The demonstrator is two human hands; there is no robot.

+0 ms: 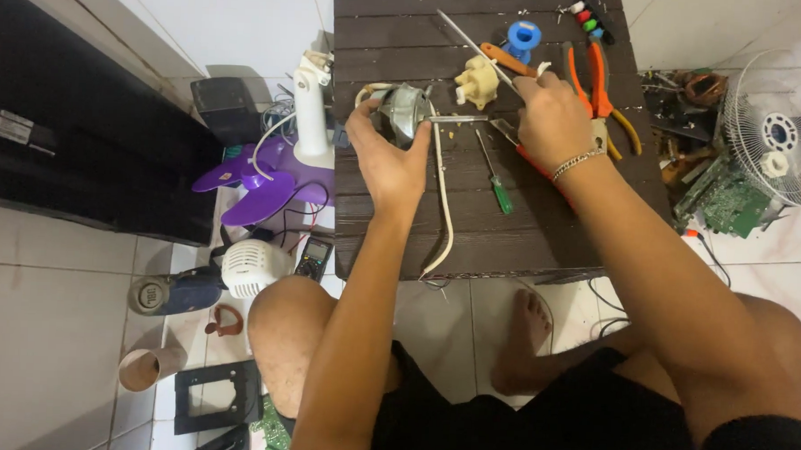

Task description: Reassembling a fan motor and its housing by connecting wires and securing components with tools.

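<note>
Head view: at frame centre the left hand [387, 158] has its fingers clamped around a grey fan motor [401, 111] over the dark bench [398, 39]; just right, the right hand [551, 119] pinches an orange-handled screwdriver [493, 51], beside orange pliers [601, 86].

A dark slatted wooden table [398, 39] carries orange-handled pliers [601, 86], a green-handled screwdriver [495, 177], a blue spool [522, 36] and a cream plastic fan part [477, 81].

Orange pliers [601, 86], green screwdriver [495, 179], purple fan blade [255, 189].
</note>
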